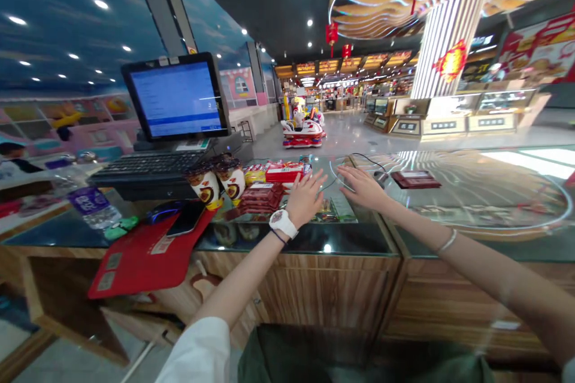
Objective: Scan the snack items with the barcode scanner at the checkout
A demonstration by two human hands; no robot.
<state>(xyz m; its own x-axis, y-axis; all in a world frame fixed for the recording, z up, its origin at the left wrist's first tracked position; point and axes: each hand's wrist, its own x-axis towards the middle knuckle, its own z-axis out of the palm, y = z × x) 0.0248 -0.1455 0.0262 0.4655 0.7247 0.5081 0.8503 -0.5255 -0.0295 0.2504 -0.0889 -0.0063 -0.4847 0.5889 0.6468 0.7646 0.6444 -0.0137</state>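
My left hand (306, 198), with a white watch on its wrist, is open over the glass counter, its fingers spread beside a red package (284, 172) and a stack of dark red packets (261, 197). To its right, my right hand (363, 187) is also open, palm down and holding nothing. Past it, flat dark red packets (415, 179) lie on the glass. Two cups with dark contents (205, 187) stand left of the stack. Whether the fingertips touch the counter or the package is hard to tell.
At the left are a monitor (177, 99), a keyboard (148, 164), a bottle with a purple label (92, 203), and a phone (186, 218) on a red mat (144, 257). A cable runs behind my right hand. Below, a cabinet door (72, 305) stands open.
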